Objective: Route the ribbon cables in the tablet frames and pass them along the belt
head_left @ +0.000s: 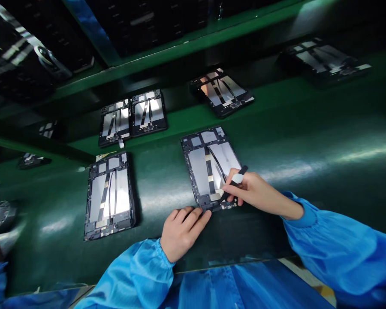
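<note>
Tablet housing (201, 165) is showing matt blk plastic w/ smooth metal plates; green belt (309, 171) is reflecting, glossy; R sleeve (334, 244) is shining, synth cloth.

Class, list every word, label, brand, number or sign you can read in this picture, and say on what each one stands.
No word, brand, number or sign can be read.
The white band on the black pen-shaped tool in the right hand shows no legible text.
The pale labels on the dark rectangular tablet frame are too small and blurred to read.
</note>
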Demonstrator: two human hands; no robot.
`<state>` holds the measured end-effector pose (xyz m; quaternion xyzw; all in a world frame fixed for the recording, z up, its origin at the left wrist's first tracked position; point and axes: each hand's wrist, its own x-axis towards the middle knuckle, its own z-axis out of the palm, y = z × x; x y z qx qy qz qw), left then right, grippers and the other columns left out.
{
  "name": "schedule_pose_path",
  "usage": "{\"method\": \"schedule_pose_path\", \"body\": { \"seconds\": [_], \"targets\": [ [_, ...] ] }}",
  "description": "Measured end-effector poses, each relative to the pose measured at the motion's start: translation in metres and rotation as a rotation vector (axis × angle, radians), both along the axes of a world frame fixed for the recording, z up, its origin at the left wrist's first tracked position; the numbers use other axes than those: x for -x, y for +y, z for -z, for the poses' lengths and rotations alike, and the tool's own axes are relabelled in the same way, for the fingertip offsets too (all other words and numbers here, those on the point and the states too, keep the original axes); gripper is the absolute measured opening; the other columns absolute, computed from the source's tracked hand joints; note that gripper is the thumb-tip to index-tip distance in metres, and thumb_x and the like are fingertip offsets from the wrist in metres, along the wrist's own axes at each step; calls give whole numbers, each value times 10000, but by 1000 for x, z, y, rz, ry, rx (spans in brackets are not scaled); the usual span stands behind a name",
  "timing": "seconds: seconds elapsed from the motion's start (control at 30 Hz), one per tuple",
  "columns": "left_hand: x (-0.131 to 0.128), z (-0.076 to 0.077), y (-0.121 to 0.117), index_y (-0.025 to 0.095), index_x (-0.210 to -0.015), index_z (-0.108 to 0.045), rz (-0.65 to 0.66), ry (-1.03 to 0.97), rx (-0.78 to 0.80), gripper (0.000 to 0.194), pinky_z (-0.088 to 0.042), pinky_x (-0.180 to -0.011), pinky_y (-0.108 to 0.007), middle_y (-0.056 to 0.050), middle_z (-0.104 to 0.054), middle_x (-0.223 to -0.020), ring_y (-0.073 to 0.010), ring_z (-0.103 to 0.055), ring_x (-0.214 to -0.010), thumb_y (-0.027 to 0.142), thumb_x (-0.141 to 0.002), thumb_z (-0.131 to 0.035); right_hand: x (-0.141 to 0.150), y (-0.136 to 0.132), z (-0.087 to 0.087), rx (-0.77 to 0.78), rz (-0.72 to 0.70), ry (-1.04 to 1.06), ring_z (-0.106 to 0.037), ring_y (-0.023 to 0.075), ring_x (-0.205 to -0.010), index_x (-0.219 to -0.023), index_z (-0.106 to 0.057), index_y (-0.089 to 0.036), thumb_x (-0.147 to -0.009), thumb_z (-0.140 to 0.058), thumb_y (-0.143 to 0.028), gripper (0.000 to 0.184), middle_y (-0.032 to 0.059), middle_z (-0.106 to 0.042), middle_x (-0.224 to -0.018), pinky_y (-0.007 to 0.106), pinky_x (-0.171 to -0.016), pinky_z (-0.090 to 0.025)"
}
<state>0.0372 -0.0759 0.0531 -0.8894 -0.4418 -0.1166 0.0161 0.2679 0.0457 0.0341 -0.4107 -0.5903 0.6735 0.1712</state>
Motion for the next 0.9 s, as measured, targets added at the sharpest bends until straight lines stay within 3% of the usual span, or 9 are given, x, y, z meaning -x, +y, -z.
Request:
{"method": "schedule_pose_path", "body": {
  "seconds": [0.17,0.37,0.67,0.9],
  "targets": [
    [2,6,0,154,-1262,-601,-7,-30,15,310,-403,-779,-312,-56,-652,-1128,-197,-541,-1010,117,-1002,-438,-6,-5,-1,-131,-34,-38,-603,104,-541,-849,-585,-168,-905,-607,-385,226,8,-648,-687,202,-489,-486],
    [3,13,0,174,-1265,-598,-25,-59,9,319,-417,-810,-313,-66,-635,-1176,-197,-541,-1025,112,-957,-540,-4,-7,8,-46,38,40,-690,159,-665,-827,-581,-167,-882,-633,-389,235,10,-626,-698,209,-490,-504],
    [-2,13,2,213,-1350,-550,-22,27,-12,411,-404,-748,-314,-87,-608,-1199,-205,-552,-987,89,-961,-506,-6,-9,9,-79,35,33,-694,141,-648,-813,-598,-169,-874,-642,-287,140,-8,-631,-682,189,-492,-500],
    [-1,15,1,232,-1327,-571,-48,-1,10,444,-428,-764,-318,-92,-581,-1199,-202,-545,-977,93,-906,-600,-7,-10,7,-81,29,16,-690,140,-644,-823,-595,-167,-869,-651,-299,151,-7,-637,-683,190,-501,-506]
  ]
}}
